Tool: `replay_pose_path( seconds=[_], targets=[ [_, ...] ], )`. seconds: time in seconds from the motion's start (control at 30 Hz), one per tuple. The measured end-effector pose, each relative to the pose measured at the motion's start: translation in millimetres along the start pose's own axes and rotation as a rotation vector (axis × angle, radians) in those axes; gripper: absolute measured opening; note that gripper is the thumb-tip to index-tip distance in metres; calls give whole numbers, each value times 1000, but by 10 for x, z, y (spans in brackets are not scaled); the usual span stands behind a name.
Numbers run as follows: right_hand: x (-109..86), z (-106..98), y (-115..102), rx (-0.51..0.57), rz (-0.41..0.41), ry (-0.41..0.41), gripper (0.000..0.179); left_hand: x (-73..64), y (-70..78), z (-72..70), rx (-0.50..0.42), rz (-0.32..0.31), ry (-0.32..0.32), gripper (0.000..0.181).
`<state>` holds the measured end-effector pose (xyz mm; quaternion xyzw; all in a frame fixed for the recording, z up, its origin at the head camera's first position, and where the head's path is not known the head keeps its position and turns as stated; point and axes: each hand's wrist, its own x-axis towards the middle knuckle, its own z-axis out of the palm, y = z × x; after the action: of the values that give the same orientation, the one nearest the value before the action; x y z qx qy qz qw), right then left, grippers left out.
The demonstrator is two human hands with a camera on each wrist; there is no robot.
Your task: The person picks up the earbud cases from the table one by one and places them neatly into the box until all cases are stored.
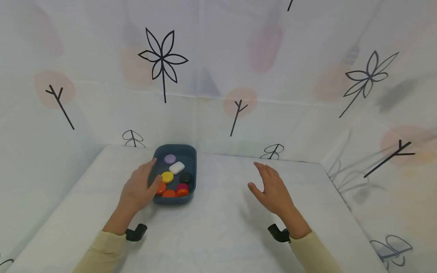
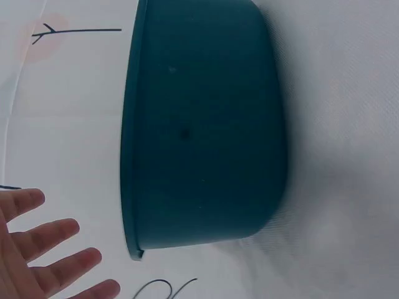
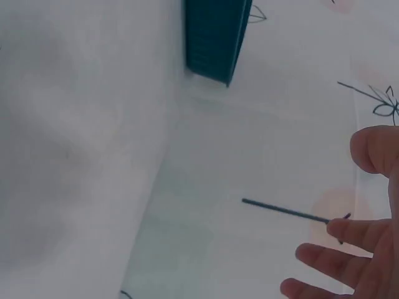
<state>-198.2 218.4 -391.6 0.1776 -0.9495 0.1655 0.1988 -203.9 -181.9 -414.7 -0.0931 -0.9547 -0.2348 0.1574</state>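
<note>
A dark blue-green plastic tub (image 1: 194,167) stands on the white-covered table, left of the middle. Inside lie smooth rounded pieces: a purple one (image 1: 170,159), a white one (image 1: 176,168), a yellow one (image 1: 167,177), a black one (image 1: 185,178), a dark pink one (image 1: 182,187) and several orange ones (image 1: 168,193). My left hand (image 1: 139,186) hovers at the tub's left side, fingers spread, its thumb overlapping the rim in the head view. In the left wrist view, its fingers (image 2: 56,237) appear apart from the tub's wall. My right hand (image 1: 273,189) is held over the table, fingers extended, holding nothing.
White cloth with printed flowers (image 1: 162,58) and twigs hangs behind the table and along both sides. The tub's far end is close to the back cloth. The white tabletop (image 1: 218,227) extends between the hands and toward the person. Each wrist wears a black camera mount (image 1: 136,232).
</note>
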Motion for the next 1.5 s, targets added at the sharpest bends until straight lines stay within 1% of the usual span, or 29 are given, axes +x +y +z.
replay_pose_path(
  seconds=[0.1,0.23,0.37,0.53,0.73,0.9,1.03,1.17,1.4,1.5],
  targets=[
    [55,18,-77,89,19,-13,59,3,-66,35,-71,-61,-14,63],
    [134,54,-167,142,27,-16,56,2,-131,74,-130,-123,-30,64],
    [195,81,-232,183,6,2,52,2,-166,103,-167,-162,-48,64],
    [258,123,-287,212,-26,5,48,21,-228,162,-249,-196,-65,63],
    [329,180,-344,243,-58,8,46,52,-302,216,-329,-276,-77,59],
    [357,222,-388,297,-80,12,42,79,-356,257,-363,-298,-88,57],
    [362,243,-432,359,-91,15,41,103,-431,317,-374,-285,-84,55],
    [381,268,-475,402,-103,10,40,120,-490,347,-391,-278,-82,53],
    [432,298,-575,454,-124,-21,39,135,-508,371,-402,-305,-97,52],
    [458,314,-621,468,-130,-41,37,144,-512,378,-400,-305,-94,51]
  ],
)
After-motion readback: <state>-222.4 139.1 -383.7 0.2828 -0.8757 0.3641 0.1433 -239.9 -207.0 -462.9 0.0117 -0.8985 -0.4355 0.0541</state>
